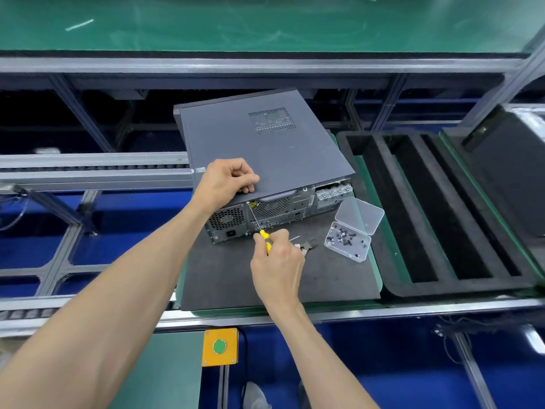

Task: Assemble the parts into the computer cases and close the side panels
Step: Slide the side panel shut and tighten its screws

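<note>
A dark grey computer case [265, 146] lies flat on a black mat [236, 278], its side panel on top and its rear ports facing me. My left hand [228, 181] rests on the panel's near edge with its fingers curled over the rim. In my right hand [277, 261] I grip a yellow-handled screwdriver [263, 234]. Its thin shaft slants up to a point at the top of the case's rear face, just under the left hand. A clear plastic box [349, 242] of several small dark screws lies open to the right of the case.
Small pliers [308, 245] lie on the mat beside my right hand. A black foam tray [442, 208] with long slots sits to the right, with another dark case [507, 178] beyond it. A yellow box with a green button [219, 346] sits below the conveyor rail.
</note>
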